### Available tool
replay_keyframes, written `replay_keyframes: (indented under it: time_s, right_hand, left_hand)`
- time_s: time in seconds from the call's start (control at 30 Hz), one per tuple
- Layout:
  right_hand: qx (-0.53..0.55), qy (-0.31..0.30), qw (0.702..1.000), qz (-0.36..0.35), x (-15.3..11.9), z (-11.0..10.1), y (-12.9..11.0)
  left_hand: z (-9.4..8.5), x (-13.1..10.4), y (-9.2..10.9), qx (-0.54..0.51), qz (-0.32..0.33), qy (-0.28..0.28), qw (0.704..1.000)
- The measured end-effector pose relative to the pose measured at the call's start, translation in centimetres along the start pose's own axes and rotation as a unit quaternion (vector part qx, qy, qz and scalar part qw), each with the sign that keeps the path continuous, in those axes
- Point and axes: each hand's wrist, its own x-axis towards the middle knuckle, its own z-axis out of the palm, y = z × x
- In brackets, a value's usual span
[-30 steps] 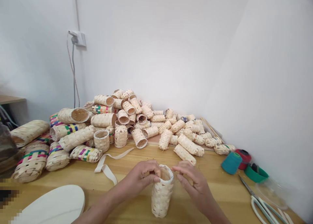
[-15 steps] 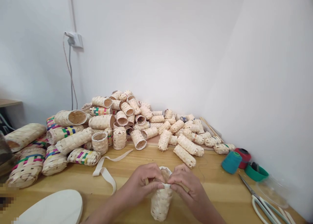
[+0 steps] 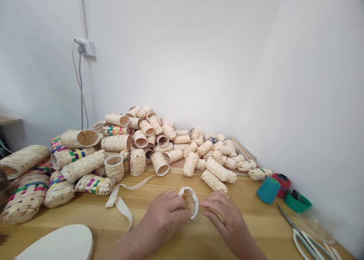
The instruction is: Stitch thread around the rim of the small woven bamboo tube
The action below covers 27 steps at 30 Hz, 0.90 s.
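A small pale woven basket [image 3: 192, 201] is tilted so that its round mouth, edged with a white wrapped rim, faces up and to the right. My left hand [image 3: 166, 214] is closed around its left side and hides most of the body. Just right of the rim, my right hand [image 3: 224, 216] pinches thumb and forefinger together; whatever lies between the fingertips is too fine to make out. On the table to the left lies a curled cream strip [image 3: 121, 207].
Many woven baskets [image 3: 116, 143] are heaped along the wall, some with coloured bands. At right stand a teal thread cone [image 3: 268, 190], a red spool [image 3: 281, 185], a green dish [image 3: 297, 201] and scissors [image 3: 305, 237]. A white oval board [image 3: 59, 245] lies front left.
The basket has turned from roughly upright to tilted, its mouth now toward the right. My left hand has shifted to its side, and my right hand has drawn away from the rim.
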Motion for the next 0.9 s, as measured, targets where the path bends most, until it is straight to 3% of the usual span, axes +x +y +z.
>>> replay_keyframes:
  time_s: [0.2, 0.47, 0.73, 0.9]
  right_hand:
    - [-0.064, -0.053, 0.996, -0.028, 0.0, 0.4, -0.1]
    - [-0.152, -0.097, 0.983, -0.031, -0.7, 1.2, 0.4]
    - [-0.142, -0.046, 0.989, -0.021, -0.1, 1.3, -0.7]
    - [-0.115, 0.0, 0.993, 0.006, -0.2, 0.6, -0.8]
  left_hand:
    - [0.4, -0.1, 0.0, 0.06, 0.041, -0.041, 0.997]
    - [0.0, 0.1, 0.7, 0.06, 0.032, -0.116, 0.991]
    - [0.4, 0.0, 0.8, 0.041, 0.053, -0.065, 0.996]
    - [0.7, -0.4, 0.6, 0.058, 0.033, -0.046, 0.997]
